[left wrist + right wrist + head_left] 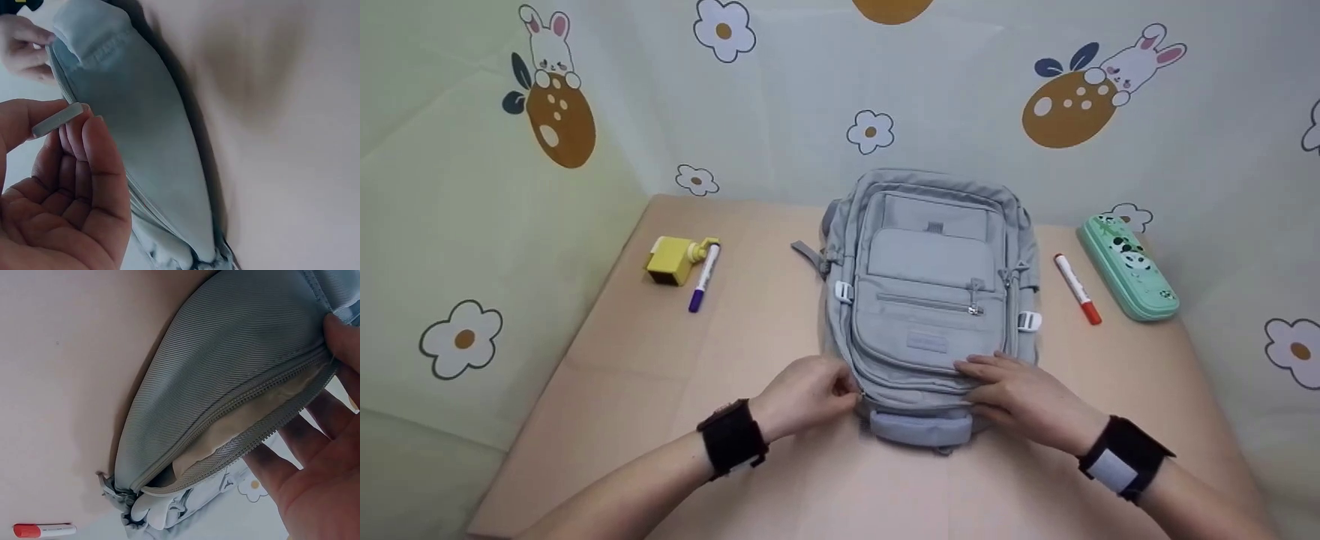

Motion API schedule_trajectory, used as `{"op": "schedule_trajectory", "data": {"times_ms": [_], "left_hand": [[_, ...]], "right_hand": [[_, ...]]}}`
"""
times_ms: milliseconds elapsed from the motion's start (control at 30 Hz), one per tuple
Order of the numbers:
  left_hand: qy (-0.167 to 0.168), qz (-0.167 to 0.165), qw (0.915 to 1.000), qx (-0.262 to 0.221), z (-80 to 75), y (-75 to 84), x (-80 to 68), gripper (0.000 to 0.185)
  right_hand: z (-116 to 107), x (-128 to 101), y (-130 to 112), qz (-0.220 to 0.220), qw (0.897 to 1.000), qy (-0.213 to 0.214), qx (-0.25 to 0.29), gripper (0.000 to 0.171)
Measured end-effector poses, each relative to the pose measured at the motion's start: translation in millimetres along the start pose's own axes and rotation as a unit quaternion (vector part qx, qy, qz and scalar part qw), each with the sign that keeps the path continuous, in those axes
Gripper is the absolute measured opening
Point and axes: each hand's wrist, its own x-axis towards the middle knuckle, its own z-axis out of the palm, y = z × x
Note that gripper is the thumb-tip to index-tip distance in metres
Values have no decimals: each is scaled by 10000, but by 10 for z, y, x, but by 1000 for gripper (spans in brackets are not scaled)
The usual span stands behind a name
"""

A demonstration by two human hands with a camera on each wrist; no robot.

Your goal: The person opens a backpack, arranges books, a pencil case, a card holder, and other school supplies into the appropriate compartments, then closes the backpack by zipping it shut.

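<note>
A grey backpack [926, 341] lies front side up on the table, its top handle [921, 427] toward me. At its near left corner my left hand [810, 394] pinches a grey zipper pull [59, 119] between thumb and fingertips. My right hand [1027, 397] holds the near right edge, fingers over the front panel and thumb on the side by the zipper. Along that side the zipper [270, 430] stands parted, and pale lining [225, 430] shows inside. What the compartment holds is hidden.
Left of the backpack are a yellow box-shaped object [671, 260] with a crank-like part and a purple-capped marker [705, 277]. To its right lie a red-capped marker [1078, 289] and a green panda pencil case [1130, 268]. Patterned curtains [780, 97] border the table [660, 390].
</note>
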Motion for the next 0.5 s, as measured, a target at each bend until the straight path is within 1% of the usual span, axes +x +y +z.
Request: {"op": "schedule_trajectory", "data": {"times_ms": [133, 233, 300, 400, 500], "left_hand": [[-96, 248, 9996, 137, 83, 121, 57, 4], [-177, 336, 9991, 189, 124, 172, 100, 5], [-220, 308, 9991, 178, 132, 186, 113, 5], [-280, 145, 9995, 42, 125, 176, 106, 5], [-283, 95, 9995, -42, 113, 152, 91, 4]], "right_hand": [[8, 4, -12, 12, 10000, 40, -27, 18], [22, -1, -16, 66, 10000, 66, -29, 18], [36, -8, -15, 88, 9999, 92, -13, 18], [58, -29, -6, 67, 9998, 170, -28, 17], [74, -71, 14, 9, 9993, 353, -83, 18]]}}
